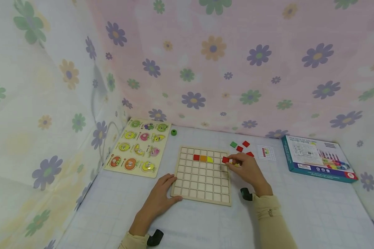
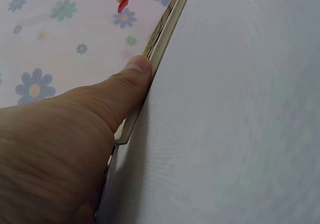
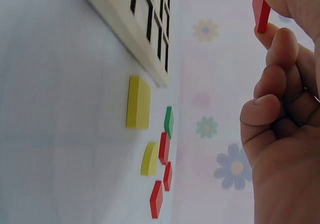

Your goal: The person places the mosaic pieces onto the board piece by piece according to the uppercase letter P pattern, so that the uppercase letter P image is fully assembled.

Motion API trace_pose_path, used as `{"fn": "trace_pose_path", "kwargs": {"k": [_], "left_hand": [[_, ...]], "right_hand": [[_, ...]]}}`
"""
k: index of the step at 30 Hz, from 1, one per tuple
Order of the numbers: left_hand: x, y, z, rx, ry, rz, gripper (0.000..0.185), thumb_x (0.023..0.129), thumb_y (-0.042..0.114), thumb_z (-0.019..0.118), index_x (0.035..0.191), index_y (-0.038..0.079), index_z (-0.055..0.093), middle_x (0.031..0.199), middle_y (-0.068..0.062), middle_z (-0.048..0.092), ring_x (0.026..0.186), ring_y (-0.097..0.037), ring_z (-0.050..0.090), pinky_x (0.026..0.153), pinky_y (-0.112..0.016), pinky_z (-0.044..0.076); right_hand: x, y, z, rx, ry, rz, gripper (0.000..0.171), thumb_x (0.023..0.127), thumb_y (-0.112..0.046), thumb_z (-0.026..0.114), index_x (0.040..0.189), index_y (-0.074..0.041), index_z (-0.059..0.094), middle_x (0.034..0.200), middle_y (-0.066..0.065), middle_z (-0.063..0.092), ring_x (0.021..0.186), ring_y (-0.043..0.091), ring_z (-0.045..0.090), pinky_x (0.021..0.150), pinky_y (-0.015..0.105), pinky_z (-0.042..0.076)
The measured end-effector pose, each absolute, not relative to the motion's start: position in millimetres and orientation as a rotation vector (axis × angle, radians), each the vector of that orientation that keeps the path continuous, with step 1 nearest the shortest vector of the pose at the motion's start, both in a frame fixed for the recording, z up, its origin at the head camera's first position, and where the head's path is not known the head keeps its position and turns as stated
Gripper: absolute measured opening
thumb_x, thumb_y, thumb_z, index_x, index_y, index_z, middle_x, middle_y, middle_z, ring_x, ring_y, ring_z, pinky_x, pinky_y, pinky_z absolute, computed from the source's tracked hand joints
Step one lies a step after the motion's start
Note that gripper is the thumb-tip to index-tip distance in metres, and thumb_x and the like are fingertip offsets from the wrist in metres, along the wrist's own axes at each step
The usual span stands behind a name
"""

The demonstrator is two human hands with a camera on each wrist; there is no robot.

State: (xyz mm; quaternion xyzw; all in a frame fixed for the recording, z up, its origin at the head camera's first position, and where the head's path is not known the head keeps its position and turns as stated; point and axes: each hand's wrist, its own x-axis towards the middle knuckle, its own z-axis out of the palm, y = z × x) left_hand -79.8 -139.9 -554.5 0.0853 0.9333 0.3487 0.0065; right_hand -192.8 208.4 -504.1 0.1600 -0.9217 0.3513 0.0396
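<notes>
Between thumb and fingertip, my right hand (image 1: pixel 247 169) pinches a red square tile (image 1: pixel 225 159), raised near the right edge of a wooden grid board (image 1: pixel 202 196). In the right wrist view this red tile (image 3: pixel 261 8) stands on edge in the pinch, its other fingers curled. My left hand (image 1: pixel 159 195) rests against the board's near left corner, and in the left wrist view its thumb (image 2: pixel 135 71) presses the board's side. One row of the grid holds a red tile (image 1: pixel 196 157), an orange tile (image 1: pixel 203 158) and a yellow tile (image 1: pixel 210 159), side by side.
Loose beyond my right hand lie a green tile (image 1: pixel 233 144), several red tiles (image 1: pixel 246 144) and yellow tiles (image 3: pixel 138 102). A printed grid card (image 1: pixel 266 153) and a game box (image 1: pixel 321 159) are farther right. At left lies a fruit picture board (image 1: pixel 134 147), beside a small green ring (image 1: pixel 174 132).
</notes>
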Motion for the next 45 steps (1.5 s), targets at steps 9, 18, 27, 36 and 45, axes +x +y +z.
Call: {"fn": "trace_pose_path", "kwargs": {"k": [9,18,27,36,45], "left_hand": [[-79,-139,-552,0.262,2.92,1.085,0.077,0.081,0.046,0.084,0.146,0.014,0.056,0.155,-0.006,0.048,0.149,-0.03,0.04,0.121,-0.048,0.04],[-80,-140,-553,0.276,2.935,1.086,0.076,0.082,0.047,0.083,0.145,0.013,0.056,0.154,-0.006,0.049,0.148,-0.03,0.041,0.121,-0.048,0.041],[-79,-141,-552,0.292,2.931,1.082,0.077,0.081,0.047,0.084,0.145,0.013,0.056,0.154,-0.007,0.049,0.148,-0.03,0.042,0.12,-0.048,0.042],[-79,-138,-552,0.262,2.897,1.108,0.079,0.08,0.046,0.085,0.146,0.014,0.055,0.156,-0.005,0.047,0.149,-0.03,0.04,0.121,-0.048,0.041],[-79,-138,-551,0.272,2.921,1.098,0.077,0.081,0.046,0.084,0.145,0.012,0.056,0.155,-0.008,0.048,0.147,-0.031,0.042,0.12,-0.049,0.042]], "right_hand": [[-198,182,-499,0.583,-2.823,1.095,0.022,0.088,-0.021,0.081,0.105,-0.009,0.077,0.081,-0.002,0.059,0.078,0.018,0.052,0.066,0.026,0.045],[-207,158,-499,0.753,-2.792,1.077,0.018,0.088,-0.021,0.081,0.101,-0.009,0.076,0.078,-0.004,0.056,0.076,0.013,0.05,0.066,0.025,0.047],[-213,138,-506,0.83,-2.804,1.08,0.017,0.09,-0.021,0.079,0.101,-0.009,0.076,0.077,-0.005,0.055,0.075,0.016,0.05,0.067,0.026,0.046],[-215,128,-510,0.873,-2.813,1.079,0.02,0.09,-0.02,0.079,0.104,-0.006,0.077,0.082,-0.003,0.063,0.077,0.01,0.053,0.068,0.025,0.053],[-217,119,-515,0.876,-2.827,1.13,0.022,0.09,-0.021,0.08,0.106,-0.008,0.078,0.092,0.002,0.068,0.082,0.013,0.058,0.074,0.03,0.057]]}}
